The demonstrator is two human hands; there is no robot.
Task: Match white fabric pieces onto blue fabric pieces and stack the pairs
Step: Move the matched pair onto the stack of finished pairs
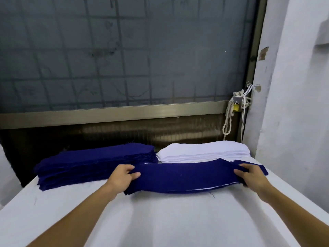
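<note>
While both hands (185,175) grip its ends, blue piece (185,177) spans between

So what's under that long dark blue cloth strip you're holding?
A thin white fabric edge peeks out along the near side of the long dark blue cloth strip. The rest underneath is covered, so I cannot tell.

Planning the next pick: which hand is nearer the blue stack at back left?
Left. The left hand grips the front strip just before the blue stack; the right hand holds its other end, well to the stack's right.
</note>
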